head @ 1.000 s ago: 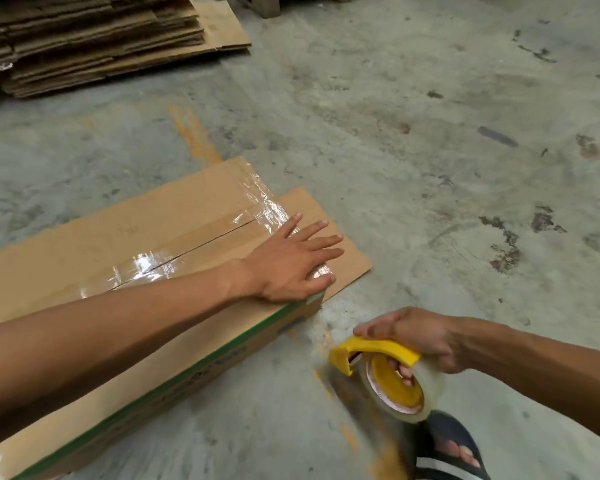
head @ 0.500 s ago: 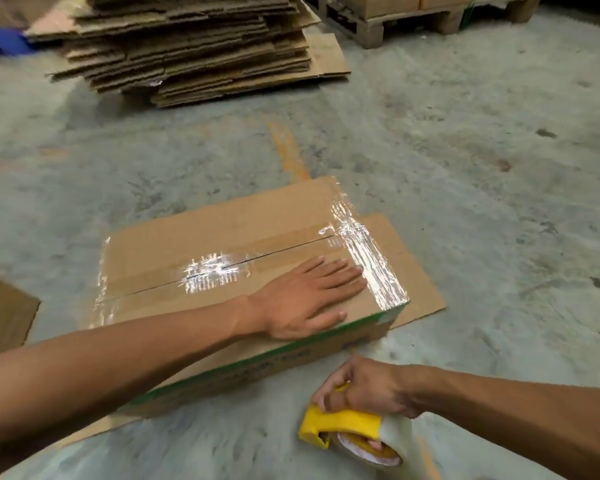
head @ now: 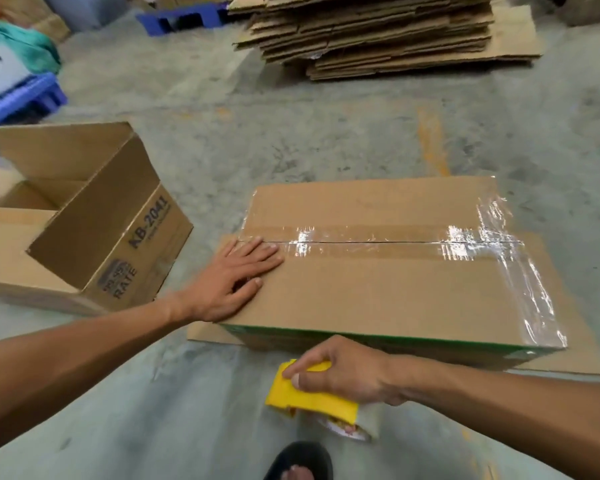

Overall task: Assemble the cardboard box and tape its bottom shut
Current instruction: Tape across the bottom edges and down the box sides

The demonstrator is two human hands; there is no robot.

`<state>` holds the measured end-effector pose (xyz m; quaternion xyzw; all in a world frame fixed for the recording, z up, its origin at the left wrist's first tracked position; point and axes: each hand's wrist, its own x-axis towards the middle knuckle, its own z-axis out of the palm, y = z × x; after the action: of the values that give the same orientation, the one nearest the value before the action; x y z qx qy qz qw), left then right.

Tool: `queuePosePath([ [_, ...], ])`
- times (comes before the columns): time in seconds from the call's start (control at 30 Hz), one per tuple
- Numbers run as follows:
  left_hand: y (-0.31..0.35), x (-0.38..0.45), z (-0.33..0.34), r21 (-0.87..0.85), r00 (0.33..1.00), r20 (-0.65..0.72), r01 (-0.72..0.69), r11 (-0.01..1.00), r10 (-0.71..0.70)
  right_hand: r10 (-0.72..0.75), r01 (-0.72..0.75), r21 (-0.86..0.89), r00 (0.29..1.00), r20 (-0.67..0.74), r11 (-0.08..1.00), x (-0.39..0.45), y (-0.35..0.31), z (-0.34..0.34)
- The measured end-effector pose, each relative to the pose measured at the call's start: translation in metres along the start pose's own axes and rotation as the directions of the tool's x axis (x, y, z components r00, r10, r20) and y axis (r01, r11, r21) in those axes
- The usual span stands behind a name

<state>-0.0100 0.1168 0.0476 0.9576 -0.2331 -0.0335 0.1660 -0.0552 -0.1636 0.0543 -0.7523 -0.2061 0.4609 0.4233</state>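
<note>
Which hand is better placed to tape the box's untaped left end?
Right hand: it already grips the tape dispenser. The left hand lies flat on the box, steadying it.

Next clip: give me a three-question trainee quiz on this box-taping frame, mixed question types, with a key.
1. True or false: clear tape already covers the centre seam of the cardboard box.
2. The right hand grips: A) a knife, B) the yellow tape dispenser, C) a marker.
3. Fill in: the left hand lies flat on the box's ____ end.

Key: 1 true; 2 B; 3 left.
</note>
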Motion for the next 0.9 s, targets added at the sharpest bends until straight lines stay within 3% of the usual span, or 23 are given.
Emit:
queuePosePath([
  [0.13,0.014,0.006,0.015,-0.207,0.989,-0.111,0.069,0.976,-0.094,-0.031,0.031,0.019,1.0,0.0,0.999,-0.002,-0.011,-0.009],
  [0.37,0.057,0.055,0.036,-0.341,0.989,-0.117,0.042,0.939,-0.087,-0.04,0.014,0.245,0.994,0.104,0.969,-0.043,-0.049,-0.089],
  [0.53,0.085,0.1,0.051,-0.456,0.995,-0.092,-0.018,0.89,-0.027,-0.087,0.156,0.386,0.978,-0.188,0.909,-0.082,-0.058,-0.158],
  [0.67,0.129,0.125,0.073,-0.314,0.983,-0.06,-0.186,0.931,0.176,-0.094,0.305,0.439,0.893,-0.439,0.845,-0.097,-0.053,-0.183],
  [0.8,0.194,0.142,0.084,-0.166,0.952,-0.074,-0.306,0.938,0.297,-0.089,0.352,0.431,0.848,-0.522,0.831,-0.11,-0.045,-0.192],
  [0.9,0.236,0.158,0.093,-0.236,0.928,0.053,-0.348,0.907,0.37,-0.1,0.348,0.41,0.851,-0.516,0.843,-0.122,-0.036,-0.196],
])
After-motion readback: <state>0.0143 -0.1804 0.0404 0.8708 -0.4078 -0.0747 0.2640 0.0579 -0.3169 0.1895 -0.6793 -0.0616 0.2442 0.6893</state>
